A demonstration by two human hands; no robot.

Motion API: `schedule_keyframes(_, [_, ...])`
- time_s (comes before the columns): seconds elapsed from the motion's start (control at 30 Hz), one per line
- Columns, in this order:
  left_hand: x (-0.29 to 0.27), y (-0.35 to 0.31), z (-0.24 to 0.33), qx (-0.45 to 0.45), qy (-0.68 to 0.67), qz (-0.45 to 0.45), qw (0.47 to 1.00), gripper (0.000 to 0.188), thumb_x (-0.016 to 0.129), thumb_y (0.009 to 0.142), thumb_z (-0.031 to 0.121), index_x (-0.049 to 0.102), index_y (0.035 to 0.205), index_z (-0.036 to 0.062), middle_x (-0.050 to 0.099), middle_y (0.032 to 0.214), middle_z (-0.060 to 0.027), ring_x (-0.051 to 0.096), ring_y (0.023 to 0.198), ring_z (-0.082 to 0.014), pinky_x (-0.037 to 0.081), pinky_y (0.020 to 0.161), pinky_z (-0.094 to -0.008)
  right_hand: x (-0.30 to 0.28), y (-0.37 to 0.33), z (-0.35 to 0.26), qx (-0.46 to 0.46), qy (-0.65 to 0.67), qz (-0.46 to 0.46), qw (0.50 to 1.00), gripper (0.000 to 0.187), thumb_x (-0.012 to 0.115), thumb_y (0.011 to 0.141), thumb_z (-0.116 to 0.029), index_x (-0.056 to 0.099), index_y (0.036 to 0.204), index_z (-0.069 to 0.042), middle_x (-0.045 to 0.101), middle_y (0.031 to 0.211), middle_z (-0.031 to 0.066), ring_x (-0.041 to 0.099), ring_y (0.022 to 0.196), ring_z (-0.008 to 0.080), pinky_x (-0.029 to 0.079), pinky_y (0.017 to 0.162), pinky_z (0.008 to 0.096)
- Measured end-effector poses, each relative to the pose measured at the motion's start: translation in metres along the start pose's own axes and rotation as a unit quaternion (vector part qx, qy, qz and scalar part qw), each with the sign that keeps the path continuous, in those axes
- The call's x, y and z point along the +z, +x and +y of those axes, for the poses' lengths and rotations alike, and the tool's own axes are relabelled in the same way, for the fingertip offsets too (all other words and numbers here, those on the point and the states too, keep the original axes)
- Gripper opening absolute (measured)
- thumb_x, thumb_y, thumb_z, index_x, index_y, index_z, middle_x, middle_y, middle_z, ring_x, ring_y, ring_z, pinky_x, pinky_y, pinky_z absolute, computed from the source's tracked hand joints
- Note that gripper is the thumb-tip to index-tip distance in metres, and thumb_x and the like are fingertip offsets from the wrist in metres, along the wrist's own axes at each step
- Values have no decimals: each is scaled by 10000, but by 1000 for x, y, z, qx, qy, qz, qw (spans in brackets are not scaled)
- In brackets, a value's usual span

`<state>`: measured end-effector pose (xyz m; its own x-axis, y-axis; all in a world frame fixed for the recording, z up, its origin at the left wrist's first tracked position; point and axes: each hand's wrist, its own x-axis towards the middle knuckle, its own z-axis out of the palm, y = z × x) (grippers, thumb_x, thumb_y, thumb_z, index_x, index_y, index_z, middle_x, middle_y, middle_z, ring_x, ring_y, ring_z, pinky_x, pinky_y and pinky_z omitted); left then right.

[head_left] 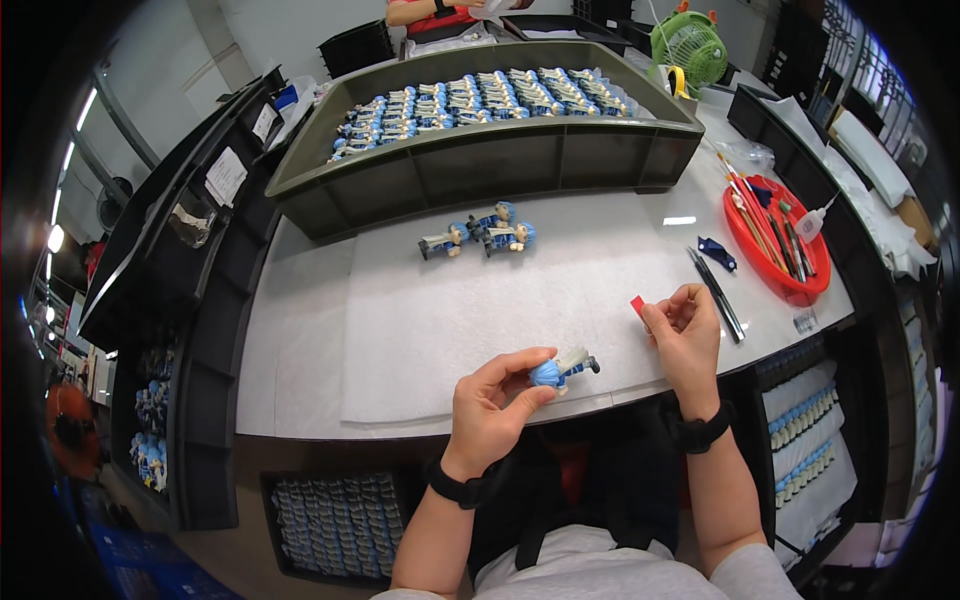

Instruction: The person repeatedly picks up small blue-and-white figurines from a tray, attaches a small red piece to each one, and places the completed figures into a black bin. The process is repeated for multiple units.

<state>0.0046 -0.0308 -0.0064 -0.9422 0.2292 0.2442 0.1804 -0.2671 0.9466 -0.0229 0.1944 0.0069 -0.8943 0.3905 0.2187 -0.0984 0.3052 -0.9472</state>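
Between the thumb and fingers of my left hand (490, 405) is a small painted figurine (562, 370) with blue hair, a pale back and dark shoes. It is held lying sideways over the front edge of a white cloth (400, 340). My right hand (687, 335), to its right, pinches a small flat red piece (638, 306) whose material I cannot tell. The two hands are apart. Farther back on the cloth, several similar figurines (505, 235) lie close together in a small group.
A large dark green tray (480, 165) with rows of figurines stands at the back. To the right are a red basket (740, 250) of brushes and a bottle, black pens (718, 295) and a dark blue piece (717, 253). A green fan (688, 48) and a co-worker's arm (415, 12) are beyond.
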Motion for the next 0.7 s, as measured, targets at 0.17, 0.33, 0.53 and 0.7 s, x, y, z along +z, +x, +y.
schedule_keyframes(0.17, [0,2,0,11,-13,23,1000,383,617,788,-127,588,1158,-35,551,1222,-170,548,1125,-202,479,945,-299,3,-9,-1,-203,-157,32,966,225,623,891,-108,530,1069,-6,619,942,98,569,772,98,468,611,209])
schedule_keyframes(0.33, [-3,4,-2,12,-14,39,999,389,561,824,-128,570,1201,-32,556,1214,-154,544,1133,-205,446,976,-305,15,-32,-22,20,173,-291,941,336,602,915,-116,502,1210,11,631,1040,122,607,883,127,509,679,236])
schedule_keyframes(0.53, [6,6,3,-6,-35,118,992,365,512,883,-91,529,1245,-48,568,1237,-164,559,1133,-200,446,986,-313,30,-29,-13,-72,139,-319,935,404,680,819,-9,541,1197,24,647,1004,134,630,878,149,545,758,275])
schedule_keyframes(0.7, [3,5,-3,-24,-21,137,990,359,533,910,-28,506,1267,-57,588,1213,-177,578,1102,-202,468,961,-319,38,-33,-6,-81,158,-279,944,438,712,770,21,554,1177,39,649,1010,147,642,910,181,552,769,283])
